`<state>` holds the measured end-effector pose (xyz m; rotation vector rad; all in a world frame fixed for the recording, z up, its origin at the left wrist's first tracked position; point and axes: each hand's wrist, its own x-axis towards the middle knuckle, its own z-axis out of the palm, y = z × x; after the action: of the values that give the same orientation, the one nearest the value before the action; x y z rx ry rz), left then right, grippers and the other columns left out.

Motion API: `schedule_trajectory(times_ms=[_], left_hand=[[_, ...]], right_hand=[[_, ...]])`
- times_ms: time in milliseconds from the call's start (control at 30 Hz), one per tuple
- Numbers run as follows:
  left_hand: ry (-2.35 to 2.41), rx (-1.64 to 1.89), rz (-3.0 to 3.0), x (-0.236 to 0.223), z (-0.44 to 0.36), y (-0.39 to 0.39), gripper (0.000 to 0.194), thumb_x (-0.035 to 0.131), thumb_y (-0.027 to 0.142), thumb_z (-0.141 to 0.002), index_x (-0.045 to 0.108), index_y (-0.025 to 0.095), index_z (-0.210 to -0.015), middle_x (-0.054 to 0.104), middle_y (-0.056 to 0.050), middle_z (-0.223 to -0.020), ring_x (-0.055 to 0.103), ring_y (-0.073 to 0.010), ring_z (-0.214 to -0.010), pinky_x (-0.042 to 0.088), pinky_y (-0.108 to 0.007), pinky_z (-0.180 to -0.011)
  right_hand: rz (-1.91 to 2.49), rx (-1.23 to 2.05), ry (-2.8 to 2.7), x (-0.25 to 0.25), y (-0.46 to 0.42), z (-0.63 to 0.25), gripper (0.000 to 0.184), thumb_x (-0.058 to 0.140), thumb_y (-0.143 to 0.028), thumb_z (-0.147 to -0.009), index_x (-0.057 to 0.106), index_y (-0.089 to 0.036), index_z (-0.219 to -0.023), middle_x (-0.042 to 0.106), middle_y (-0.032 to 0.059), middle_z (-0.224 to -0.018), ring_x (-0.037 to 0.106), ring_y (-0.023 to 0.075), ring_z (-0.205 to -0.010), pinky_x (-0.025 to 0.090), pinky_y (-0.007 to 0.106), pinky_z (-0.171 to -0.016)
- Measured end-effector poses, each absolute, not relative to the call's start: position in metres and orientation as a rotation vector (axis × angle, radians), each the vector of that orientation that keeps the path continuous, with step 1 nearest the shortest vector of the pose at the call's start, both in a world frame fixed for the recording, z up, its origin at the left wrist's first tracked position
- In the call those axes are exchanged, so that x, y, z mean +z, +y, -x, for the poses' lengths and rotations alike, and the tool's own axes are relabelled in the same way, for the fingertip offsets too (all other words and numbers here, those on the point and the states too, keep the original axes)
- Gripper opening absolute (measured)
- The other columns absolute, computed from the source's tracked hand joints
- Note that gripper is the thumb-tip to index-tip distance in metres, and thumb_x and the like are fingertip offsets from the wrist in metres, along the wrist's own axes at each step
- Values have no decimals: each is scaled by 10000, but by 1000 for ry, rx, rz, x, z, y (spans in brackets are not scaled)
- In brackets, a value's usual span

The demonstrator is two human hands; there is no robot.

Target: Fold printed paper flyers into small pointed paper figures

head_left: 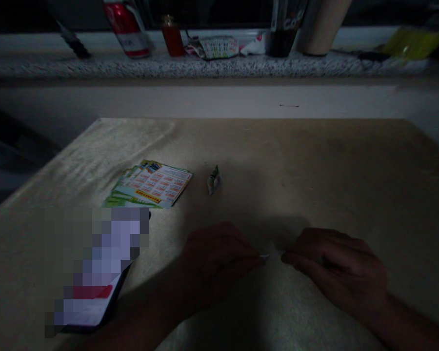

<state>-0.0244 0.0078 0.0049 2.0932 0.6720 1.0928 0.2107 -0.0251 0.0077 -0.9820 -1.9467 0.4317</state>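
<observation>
My left hand (219, 256) is held low over the table, thumb and fingers pinched together. A small pale sliver (264, 256) shows at its fingertips, too small and dim to name. Facing it across a narrow gap, my right hand (342, 270) is pinched as well. At its tips is a faint whitish bit (280, 252) that I cannot make out. Beyond the hands a small crumpled wrapper (214, 182), green and clear, rests on the table. Fanned printed cards (163, 183) with green edges lie to its left.
A lit phone (91, 312), its screen partly blurred out, lies left of my left forearm. Behind the table (332, 170), a speckled sill (212, 68) holds a red can (126, 29), a small red bottle (173, 39), a dark drink cup (283, 34) and a beige cylinder (322, 27).
</observation>
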Motion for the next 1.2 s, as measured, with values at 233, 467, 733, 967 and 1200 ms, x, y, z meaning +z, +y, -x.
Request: schedule_trajectory(times_ms=[233,467,733,967,1200], left_hand=[[887,807,-2033,2,26,4,156,743,287,-863,720,175,-969,733,-11,-831,690,-140,-735,512,-227,-663],[907,593,-1863,3,23,-1,218,528,260,-986,707,199,-1096,758,-17,-911,691,-145,-787,514,-238,-710],[871,543,-1945,2,21,-1,224,519,270,-989,689,191,-1113,754,-28,-939,671,-146,-771,498,-242,-709],[839,530,-1970,4,20,-1,245,562,306,-982,662,209,-1184,740,-15,-952,672,-151,-816,492,-244,-749],[790,528,-1936,3,19,-2,273,509,319,-1006,648,197,-1206,736,-23,-929,658,-154,-782,495,-234,-712]], right_hand=[[978,372,-1926,7,-24,-207,192,669,-291,-970,711,-161,-834,764,42,-651,730,136,-530,571,207,-506],[946,426,-1929,3,-25,-206,137,678,-252,-959,723,-171,-857,731,23,-599,705,151,-497,545,232,-453],[985,402,-1893,2,-29,-202,29,695,-259,-942,703,-231,-936,761,13,-685,726,158,-556,583,244,-497],[991,382,-1915,-2,-32,-202,106,715,-178,-902,683,-193,-1002,779,42,-766,751,160,-640,597,239,-574],[986,477,-1919,-3,-32,-200,254,686,-68,-841,649,-203,-1053,764,28,-787,732,157,-654,577,242,-568]])
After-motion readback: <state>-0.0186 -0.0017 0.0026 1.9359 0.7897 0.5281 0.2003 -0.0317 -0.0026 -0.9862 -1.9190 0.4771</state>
